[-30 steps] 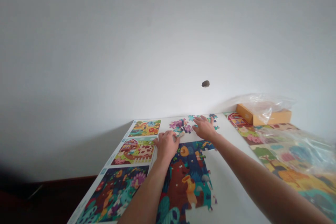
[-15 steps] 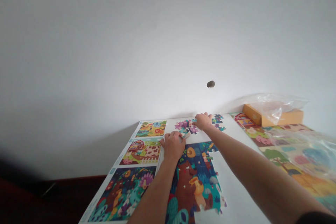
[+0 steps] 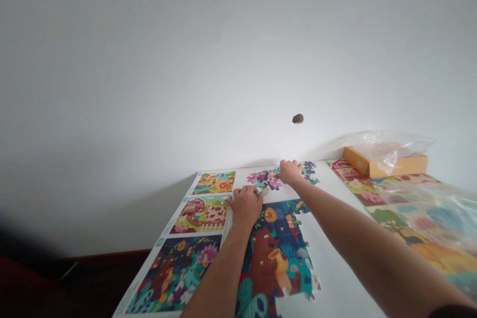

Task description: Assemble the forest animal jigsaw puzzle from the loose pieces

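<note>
My left hand (image 3: pixel 247 206) is at the top edge of a partly assembled jigsaw puzzle (image 3: pixel 268 258) with a brown bear on dark blue. Its fingers are closed on a small puzzle piece (image 3: pixel 264 191), whose pale edge shows at the fingertips. Farther back, my right hand (image 3: pixel 289 172) reaches over loose puzzle pieces (image 3: pixel 261 177), thumb spread to the left and fingers bent; the fingertips are hidden. Purple and pink pieces lie left of it, and blue-green pieces (image 3: pixel 310 169) lie to its right.
A printed sheet with three reference pictures (image 3: pixel 214 213) runs along the left side. At right, a yellow-orange box (image 3: pixel 398 166) carries a clear plastic bag (image 3: pixel 387 146). More colourful pictures (image 3: pixel 410 223) lie under clear plastic there. Behind the table stands a white wall (image 3: pixel 223 84) with a hole.
The view has shifted very slightly. My right hand has stayed among the loose pieces with hardly any movement, and my left hand keeps its place with the puzzle piece.
</note>
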A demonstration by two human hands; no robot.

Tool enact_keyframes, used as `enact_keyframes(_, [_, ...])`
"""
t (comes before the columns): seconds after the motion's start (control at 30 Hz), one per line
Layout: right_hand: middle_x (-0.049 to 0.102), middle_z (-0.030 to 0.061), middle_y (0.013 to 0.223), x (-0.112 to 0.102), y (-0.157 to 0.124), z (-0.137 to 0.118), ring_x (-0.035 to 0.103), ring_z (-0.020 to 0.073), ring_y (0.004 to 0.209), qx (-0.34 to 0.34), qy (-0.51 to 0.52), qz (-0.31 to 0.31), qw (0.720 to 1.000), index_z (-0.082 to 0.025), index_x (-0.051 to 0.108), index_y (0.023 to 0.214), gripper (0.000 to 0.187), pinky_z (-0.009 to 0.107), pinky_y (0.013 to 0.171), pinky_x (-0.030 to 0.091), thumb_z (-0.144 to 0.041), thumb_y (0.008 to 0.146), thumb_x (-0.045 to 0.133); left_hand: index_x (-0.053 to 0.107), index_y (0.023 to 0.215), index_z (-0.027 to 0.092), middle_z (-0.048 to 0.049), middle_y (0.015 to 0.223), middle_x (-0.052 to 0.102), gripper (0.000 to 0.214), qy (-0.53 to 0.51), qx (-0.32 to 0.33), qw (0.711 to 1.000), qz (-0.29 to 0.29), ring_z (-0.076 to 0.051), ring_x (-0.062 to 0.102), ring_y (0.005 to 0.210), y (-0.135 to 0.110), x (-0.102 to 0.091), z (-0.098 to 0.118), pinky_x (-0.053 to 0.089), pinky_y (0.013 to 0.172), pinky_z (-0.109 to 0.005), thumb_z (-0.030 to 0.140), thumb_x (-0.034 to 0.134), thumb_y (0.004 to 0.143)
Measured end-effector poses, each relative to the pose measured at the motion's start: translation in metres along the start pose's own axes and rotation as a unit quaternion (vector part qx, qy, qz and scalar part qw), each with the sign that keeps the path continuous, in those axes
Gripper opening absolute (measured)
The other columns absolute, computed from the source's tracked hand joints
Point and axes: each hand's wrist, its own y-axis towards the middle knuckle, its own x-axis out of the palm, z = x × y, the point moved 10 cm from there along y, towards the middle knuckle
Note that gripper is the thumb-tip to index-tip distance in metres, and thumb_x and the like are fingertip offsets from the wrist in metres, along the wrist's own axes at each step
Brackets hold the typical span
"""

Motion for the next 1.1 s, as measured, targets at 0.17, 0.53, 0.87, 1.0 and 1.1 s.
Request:
enact_keyframes(0.17, [0.060, 0.0159, 0.120, -0.007, 0.005, -0.007, 0.055, 0.0294, 0.114, -0.022, 0.067, -0.002, 0.998, -0.017, 0.057, 0.120, 0.047, 0.042, 0.094, 0.039, -0.026, 0.076, 0.070, 0.067, 0.095, 0.025, -0.0063, 0.109, 0.067, 0.016, 0.007, -0.007, 1.000, -0.012, -0.028, 0.052, 0.107, 0.001, 0.001, -0.001, 0.035, 0.091, -0.047, 0.034, 0.060, 0.084])
enact_keyframes(0.53, [0.072, 0.0073, 0.102, -0.046, -0.123, 0.046, 0.068, 0.0205, 0.092, -0.145, 0.458, 0.051, 0.875, -0.022, 0.053, 0.112, 0.030, 0.033, 0.080, 0.053, -0.031, 0.084, 0.056, 0.067, 0.095, 0.025, -0.0067, 0.108, 0.067, 0.015, -0.010, 0.009, 1.000, 0.004, -0.029, 0.052, 0.106, 0.000, 0.000, 0.000, 0.035, 0.093, -0.049, 0.033, 0.063, 0.083])
enact_keyframes(0.87, [0.065, 0.0040, 0.101, -0.051, -0.149, 0.022, 0.060, 0.0135, 0.069, -0.229, 0.401, 0.092, 0.882, -0.024, 0.057, 0.115, 0.030, 0.030, 0.074, 0.051, -0.026, 0.085, 0.057, 0.067, 0.108, 0.022, -0.0034, 0.097, 0.072, 0.024, -0.345, 0.182, 0.908, -0.150, -0.018, 0.065, 0.089, -0.019, 0.001, 0.058, 0.049, 0.082, -0.029, 0.030, 0.058, 0.087])
enact_keyframes(1.0, [0.062, 0.0024, 0.093, -0.044, -0.146, 0.023, 0.061, 0.0133, 0.071, -0.226, 0.440, 0.074, 0.866, -0.022, 0.058, 0.108, 0.027, 0.027, 0.070, 0.050, -0.025, 0.082, 0.063, 0.068, 0.111, 0.016, -0.0035, 0.084, 0.074, 0.030, -0.419, 0.191, 0.855, -0.239, -0.017, 0.066, 0.078, -0.028, 0.015, 0.071, 0.049, 0.074, -0.027, 0.026, 0.063, 0.082])
enact_keyframes(1.1, [0.063, 0.0002, 0.085, -0.036, -0.143, 0.025, 0.060, 0.0135, 0.071, -0.215, 0.443, 0.048, 0.869, -0.022, 0.060, 0.105, 0.026, 0.026, 0.068, 0.048, -0.025, 0.080, 0.066, 0.072, 0.100, 0.015, -0.0045, 0.086, 0.074, 0.023, -0.424, 0.196, 0.851, -0.238, -0.016, 0.066, 0.078, -0.026, 0.016, 0.070, 0.049, 0.073, -0.026, 0.022, 0.063, 0.080])
